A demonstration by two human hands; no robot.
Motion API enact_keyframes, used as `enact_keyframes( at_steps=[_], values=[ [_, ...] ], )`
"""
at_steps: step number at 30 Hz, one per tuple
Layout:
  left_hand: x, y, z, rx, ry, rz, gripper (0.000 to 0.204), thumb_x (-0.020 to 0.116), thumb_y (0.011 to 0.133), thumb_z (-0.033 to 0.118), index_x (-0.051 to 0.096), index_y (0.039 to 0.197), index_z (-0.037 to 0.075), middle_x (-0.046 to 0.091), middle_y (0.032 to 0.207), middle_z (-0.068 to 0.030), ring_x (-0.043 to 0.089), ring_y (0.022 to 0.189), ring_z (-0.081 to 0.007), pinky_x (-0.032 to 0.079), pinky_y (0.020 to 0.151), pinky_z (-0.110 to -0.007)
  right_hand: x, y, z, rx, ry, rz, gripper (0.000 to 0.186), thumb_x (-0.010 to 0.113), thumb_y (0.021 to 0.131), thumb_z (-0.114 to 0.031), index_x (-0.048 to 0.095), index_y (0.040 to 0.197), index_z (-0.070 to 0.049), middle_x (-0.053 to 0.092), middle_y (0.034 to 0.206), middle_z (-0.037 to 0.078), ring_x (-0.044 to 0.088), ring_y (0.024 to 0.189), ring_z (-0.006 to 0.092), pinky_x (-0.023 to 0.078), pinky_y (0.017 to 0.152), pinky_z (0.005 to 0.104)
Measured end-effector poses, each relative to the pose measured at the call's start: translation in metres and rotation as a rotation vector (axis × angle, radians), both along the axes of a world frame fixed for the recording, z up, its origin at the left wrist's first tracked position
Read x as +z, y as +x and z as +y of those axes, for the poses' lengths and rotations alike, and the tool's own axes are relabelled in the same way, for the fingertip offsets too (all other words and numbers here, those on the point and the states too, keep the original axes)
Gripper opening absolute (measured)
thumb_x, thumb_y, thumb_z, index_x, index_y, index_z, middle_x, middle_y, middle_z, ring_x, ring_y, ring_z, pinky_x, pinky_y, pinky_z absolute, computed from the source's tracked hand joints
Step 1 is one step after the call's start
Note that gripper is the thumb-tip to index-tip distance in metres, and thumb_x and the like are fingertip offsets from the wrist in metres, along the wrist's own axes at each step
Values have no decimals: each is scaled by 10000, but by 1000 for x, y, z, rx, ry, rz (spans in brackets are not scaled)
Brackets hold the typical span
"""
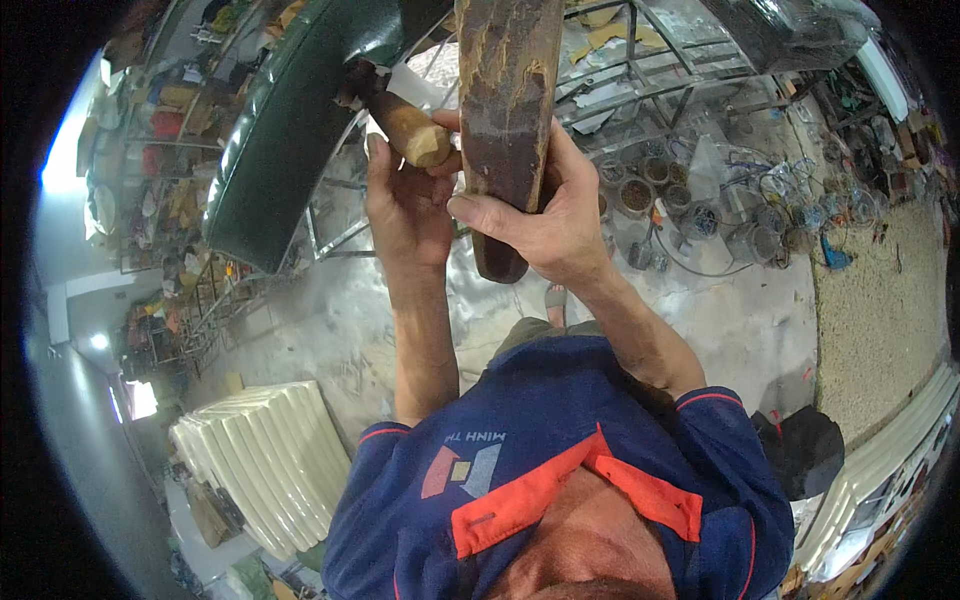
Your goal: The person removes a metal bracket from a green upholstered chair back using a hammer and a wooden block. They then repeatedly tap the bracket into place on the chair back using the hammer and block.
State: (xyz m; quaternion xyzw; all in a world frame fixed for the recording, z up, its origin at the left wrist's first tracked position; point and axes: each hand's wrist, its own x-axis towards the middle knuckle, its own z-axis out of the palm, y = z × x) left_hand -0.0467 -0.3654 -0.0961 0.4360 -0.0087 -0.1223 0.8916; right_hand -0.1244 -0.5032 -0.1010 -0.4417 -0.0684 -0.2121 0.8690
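Note:
My left hand point(412, 205) is closed round a tool with a wooden handle point(420, 138). Its faceted butt points toward me, and its far end is dark, its exact kind unclear. Just to the right, my right hand point(560, 220) grips a long, flat, dark brown wooden piece point(507, 110) with worn, scuffed patches. My thumb lies across its face near the rounded lower end, and the upper end runs out of the picture. Both hands are raised in front of me, close together. Left fingertips reach partly behind the wooden piece.
A curved dark green padded piece point(270, 130) stands beyond my left hand, near a metal frame point(640, 70). Tubs of small parts point(637, 195), cables and a blue tool point(833, 253) lie at right. Cream padded panels point(265, 465) are stacked lower left; a black item point(805, 455) lies lower right.

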Motion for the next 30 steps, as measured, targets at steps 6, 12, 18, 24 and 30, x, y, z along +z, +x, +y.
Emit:
enact_keyframes(
  at_steps=[6, 12, 18, 24, 30],
  values=[
    [-7, 31, -1, -298, -326, -86, 484, 515, 1121, 357, 510, 1437, -11, 671, 1159, -156, 547, 796, -107, 484, 654, -273, -3, 8, -3, -31, 9, 10, 632, 903, 798, -70, 565, 1325, 20, 722, 1171, 96, 681, 1073, 150, 544, 986, 340],
    [-10, 48, -5, -408, -708, -28, 454, 551, 1107, 190, 439, 1474, -52, 546, 1378, -247, 483, 766, -119, 422, 588, -238, -11, -5, -9, -27, 19, 159, 662, 901, 780, -76, 554, 1336, 16, 706, 1149, 79, 664, 1041, 133, 544, 954, 333],
    [-13, 56, -5, -396, -796, -10, 379, 577, 1079, 134, 505, 1404, -46, 503, 1391, -247, 483, 770, -110, 397, 575, -243, -21, -19, -10, -15, -65, 245, 729, 931, 756, -98, 540, 1359, 18, 697, 1180, 94, 656, 1069, 152, 546, 938, 336],
    [-5, 54, -15, -358, -825, 23, 379, 555, 1113, 246, 529, 1394, -7, 609, 1231, -166, 474, 752, -107, 410, 597, -260, -7, -29, -6, -116, -165, 256, 703, 928, 769, -112, 525, 1330, 18, 722, 1133, 125, 679, 1048, 169, 554, 914, 348],
    [-8, 62, -10, -327, -859, 104, 268, 539, 1124, 248, 609, 1312, 69, 633, 1038, -69, 470, 716, -80, 399, 572, -233, 5, -30, -5, -329, -513, 162, 717, 921, 781, -144, 499, 1337, 21, 742, 1048, 176, 744, 955, 226, 580, 846, 366]
  ],
)
